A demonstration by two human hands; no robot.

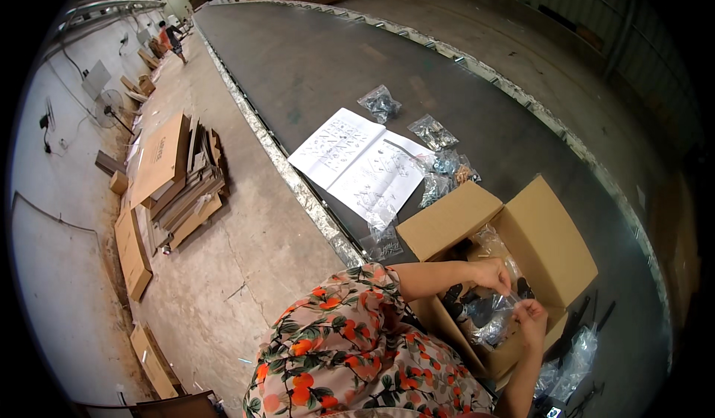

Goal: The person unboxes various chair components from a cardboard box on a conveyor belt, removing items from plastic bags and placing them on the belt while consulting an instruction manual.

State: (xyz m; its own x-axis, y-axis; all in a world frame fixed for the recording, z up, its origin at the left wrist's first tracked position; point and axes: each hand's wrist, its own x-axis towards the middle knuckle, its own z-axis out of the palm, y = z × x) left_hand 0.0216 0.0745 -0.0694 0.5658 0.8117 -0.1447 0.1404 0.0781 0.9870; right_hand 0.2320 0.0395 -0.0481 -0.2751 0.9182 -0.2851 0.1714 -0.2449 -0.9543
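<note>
- Handling a clear bag [514,300] over the open box [555,239]: the bag lies within the outline of the box's mouth, toward its right side.
- Left hand [491,273]: reaches in over the box's left side; fingers bent, thumb and fingertips apparently pinching the film of the bag.
- Right hand [530,320]: at the box's right side; fingers curled, seemingly pinching the same film opposite. The hands are near each other but apart, film between them.
- Uncertain: whether the film belongs to a fuller bag lower in the box, and whether it is being parted or closed, cannot be told.
- Good grip, as judged: fingertips close to the film's edge, with a short span between the hands and an even, gentle pull, lest thin film tear suddenly.
- Good position, as judged: low over the box, so that a loose piece would drop among the black parts [453,297] inside rather than onto the belt [298,61] beneath the box.
- Surroundings: the manual [357,166] lies open beyond and left of the box; packets [437,189] lie just beyond the box; black bars [570,334] lie to its right.
</note>
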